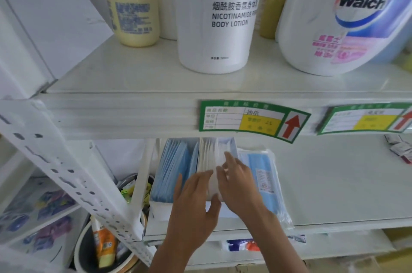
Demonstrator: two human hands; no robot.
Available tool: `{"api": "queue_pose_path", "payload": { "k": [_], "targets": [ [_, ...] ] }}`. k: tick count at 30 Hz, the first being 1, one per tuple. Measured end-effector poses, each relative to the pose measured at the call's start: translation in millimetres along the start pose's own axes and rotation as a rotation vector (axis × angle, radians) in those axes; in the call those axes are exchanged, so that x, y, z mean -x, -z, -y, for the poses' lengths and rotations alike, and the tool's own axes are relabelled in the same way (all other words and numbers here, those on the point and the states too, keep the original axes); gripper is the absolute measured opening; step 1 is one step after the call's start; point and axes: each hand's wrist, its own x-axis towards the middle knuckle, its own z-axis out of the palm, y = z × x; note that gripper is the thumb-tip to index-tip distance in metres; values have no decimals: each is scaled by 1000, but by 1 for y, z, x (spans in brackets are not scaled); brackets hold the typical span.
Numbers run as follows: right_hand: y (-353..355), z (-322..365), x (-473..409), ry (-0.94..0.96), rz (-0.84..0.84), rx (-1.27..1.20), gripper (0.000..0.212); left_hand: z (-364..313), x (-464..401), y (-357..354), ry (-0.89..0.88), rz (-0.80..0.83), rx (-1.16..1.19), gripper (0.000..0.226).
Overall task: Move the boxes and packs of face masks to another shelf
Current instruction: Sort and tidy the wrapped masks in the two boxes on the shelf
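Standing upright in an open box [156,207], white masks [207,159] are pinched between left hand [191,203] and right hand [237,185].

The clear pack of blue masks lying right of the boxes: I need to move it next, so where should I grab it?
Probably by its near end, coming from the front. The clear pack of blue masks lies flat on the lower shelf, lengthwise front to back, near end at the shelf's front edge. The upper shelf hangs low overhead, and the right hand covers its left edge.

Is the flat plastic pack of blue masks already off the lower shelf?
No. The pack of blue masks lies flat on the lower shelf, just right of the hands.
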Motion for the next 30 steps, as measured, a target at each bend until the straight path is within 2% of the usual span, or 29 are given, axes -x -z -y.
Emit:
{"api": "queue_pose_path", "payload": {
  "k": [2, 5, 8, 12, 16, 19, 24, 28, 30],
  "targets": [
    [3, -11, 11, 80, -129, 212, 42, -3, -5, 1, -39, 31, 12, 44],
    [-4, -27, 25, 130, -27, 506, 52, -9, -14, -2, -140, 167, -37, 51],
    [-7, -31, 25, 196, -4, 477, 47, -7, -19, -6, -137, 217, -31, 51],
    [-10, -35, 17, 256, 2, 227, 53, 0, -26, -2, -115, 199, -42, 52],
    [-12, -33, 15, 228, -26, 50, 46, -1, -31, -2, -94, 246, -109, 64],
    [-13, -33, 15, 242, -74, 95, 49, -3, -30, -4, -103, 238, -185, 65],
    [-10, -35, 21, 268, -162, 365, 53, 2, -30, -2, -83, 209, -333, 41],
    [-8, -36, 22, 78, 36, 538, 68, -1, -31, -6, -81, 195, -327, 31],
    [-7, -36, 23, 100, 74, 635, 68, -2, -31, -7, -65, 185, -290, 29]
  ]
}}
